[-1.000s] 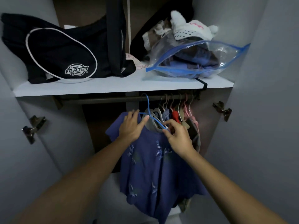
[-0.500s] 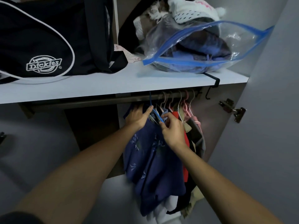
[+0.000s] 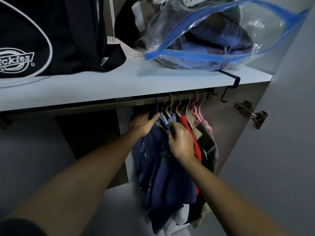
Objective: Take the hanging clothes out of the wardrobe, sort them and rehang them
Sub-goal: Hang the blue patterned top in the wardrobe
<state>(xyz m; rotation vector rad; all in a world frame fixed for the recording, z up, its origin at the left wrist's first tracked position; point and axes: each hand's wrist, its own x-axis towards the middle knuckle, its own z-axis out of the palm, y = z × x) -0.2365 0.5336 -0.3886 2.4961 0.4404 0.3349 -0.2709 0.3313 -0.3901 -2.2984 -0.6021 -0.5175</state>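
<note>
**Both hands on the blue shirt at the rail**

While the blue shirt (image 3: 156, 167) hangs from the rail (image 3: 102, 103) on its blue hanger (image 3: 157, 108), the left hand (image 3: 142, 124) curls over its shoulder at the shirt's 11 o'clock, gripping the cloth there. The right hand (image 3: 180, 140) pinches the shirt's collar at 1 o'clock, fingers bent around the fabric. At 3 o'clock from the shirt a red garment (image 3: 189, 132) hangs touching it, with more hangers beyond. On the shelf (image 3: 119, 82) above, a black bag (image 3: 51, 36) sits at 10 o'clock and a clear zip bag (image 3: 213, 36) of clothes at 1 o'clock.
</note>
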